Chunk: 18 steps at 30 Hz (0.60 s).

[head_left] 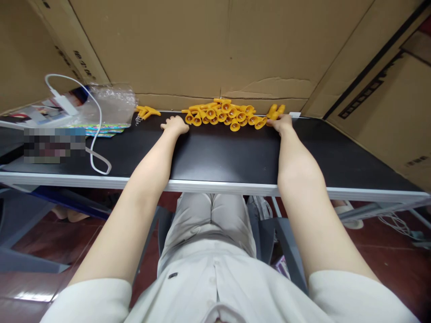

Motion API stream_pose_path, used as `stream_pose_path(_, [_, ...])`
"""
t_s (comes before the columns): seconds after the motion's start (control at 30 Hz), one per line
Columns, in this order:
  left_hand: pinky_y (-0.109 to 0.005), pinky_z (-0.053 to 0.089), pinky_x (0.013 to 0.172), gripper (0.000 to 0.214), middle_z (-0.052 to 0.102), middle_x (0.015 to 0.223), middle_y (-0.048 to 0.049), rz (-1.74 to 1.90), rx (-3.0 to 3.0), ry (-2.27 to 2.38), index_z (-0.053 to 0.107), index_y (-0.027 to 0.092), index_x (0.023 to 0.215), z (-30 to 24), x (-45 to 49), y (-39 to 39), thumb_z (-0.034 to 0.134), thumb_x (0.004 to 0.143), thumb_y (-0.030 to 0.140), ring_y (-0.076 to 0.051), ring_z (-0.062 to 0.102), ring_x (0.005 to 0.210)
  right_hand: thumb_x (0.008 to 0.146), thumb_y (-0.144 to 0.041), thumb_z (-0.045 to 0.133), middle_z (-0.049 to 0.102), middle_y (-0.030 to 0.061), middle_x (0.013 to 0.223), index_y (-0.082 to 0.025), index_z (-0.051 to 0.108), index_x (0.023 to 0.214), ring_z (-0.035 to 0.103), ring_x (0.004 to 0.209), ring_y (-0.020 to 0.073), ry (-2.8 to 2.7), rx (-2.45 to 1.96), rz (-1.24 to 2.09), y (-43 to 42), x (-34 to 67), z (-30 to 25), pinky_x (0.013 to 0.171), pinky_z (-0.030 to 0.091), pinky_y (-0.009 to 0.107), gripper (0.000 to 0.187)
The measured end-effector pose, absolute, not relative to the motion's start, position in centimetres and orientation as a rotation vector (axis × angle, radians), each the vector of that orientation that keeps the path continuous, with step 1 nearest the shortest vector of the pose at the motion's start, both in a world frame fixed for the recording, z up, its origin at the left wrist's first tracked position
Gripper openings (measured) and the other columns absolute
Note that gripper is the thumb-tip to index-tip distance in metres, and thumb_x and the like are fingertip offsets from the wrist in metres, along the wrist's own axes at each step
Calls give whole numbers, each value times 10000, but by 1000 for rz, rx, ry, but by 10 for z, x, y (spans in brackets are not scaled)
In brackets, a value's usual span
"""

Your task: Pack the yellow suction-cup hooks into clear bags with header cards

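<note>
A pile of yellow horn-shaped pieces (229, 114) lies along the back of the black table, many with their round flared mouths toward me. At the pile's left end my left hand (175, 125) rests palm down, open, with its fingers apart and nothing seen in it. On the right end, my right hand (283, 124) has its thumb and fingers closed around yellow pieces (275, 111) that stick up tilted; part of the grip is hidden. Farther left lies a small separate group of yellow pieces (148, 112), with metal hooks or rings (138, 120) beside it.
A cardboard wall (202, 49) rises behind the table (222, 161), with another cardboard panel (387, 103) at right. On the left are a clear plastic bag (112, 103), colourful packets (104, 130), a white cable (100, 116) and a blurred-out item (54, 146). A small white object (295, 115) sits at the back right.
</note>
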<state>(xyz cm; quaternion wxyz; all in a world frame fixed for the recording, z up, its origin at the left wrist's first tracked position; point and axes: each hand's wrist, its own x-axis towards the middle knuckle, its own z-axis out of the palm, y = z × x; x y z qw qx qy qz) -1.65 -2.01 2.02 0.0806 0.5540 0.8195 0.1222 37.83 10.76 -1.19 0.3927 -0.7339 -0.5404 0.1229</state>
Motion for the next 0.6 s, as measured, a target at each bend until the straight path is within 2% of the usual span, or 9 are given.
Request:
stream_pose_path(0.07, [-660,329,1354,745,449,1768,-293,354,1670,2463,513,85,1667,19,-17,-19,635,996,385,-459,401,1660,925,-379,887,809,161,1199,-120,825,1134,792,1221,365,-1372,-1798,348,102,380,-18,1093,606,580,339])
stream_pose_path(0.17, [-648,360,1341,772,459,1756,-304,336,1693,2464,516,71,1659,16,-20,-16,671,975,393,-466,395,1658,894,-582,885,789,179,1134,-133,825,1097,777,1210,416,-1411,-1761,362,97,381,-22,1060,590,657,496])
stream_pose_path(0.3, [-639,437,1302,748,533,1697,-310,270,1753,2448,564,72,1621,13,-25,-8,716,948,360,-468,439,1631,884,-700,844,771,176,1103,-154,814,1109,771,1212,434,-1468,-1738,347,91,380,-23,1062,578,693,592])
stream_pose_path(0.43, [-579,504,1270,680,609,1611,-326,173,1837,2428,660,47,1525,13,-27,-4,793,907,299,-484,493,1588,902,-648,837,772,145,1145,-199,799,1145,743,1284,429,-1553,-1753,312,83,379,-23,1119,533,721,512])
stream_pose_path(0.53, [-601,505,1269,657,599,1613,-336,155,1825,2456,660,41,1525,19,-25,-9,779,920,268,-484,486,1595,980,-498,777,745,215,1342,-174,759,1267,664,1421,450,-1553,-1887,265,77,380,-19,1198,455,735,433])
stream_pose_path(0.6, [-640,504,1260,688,567,1640,-351,208,1793,2468,617,43,1569,25,-23,-16,757,922,233,-488,484,1600,1002,-417,734,701,264,1432,-155,699,1359,650,1433,467,-1542,-1901,166,73,380,-14,1186,448,757,444])
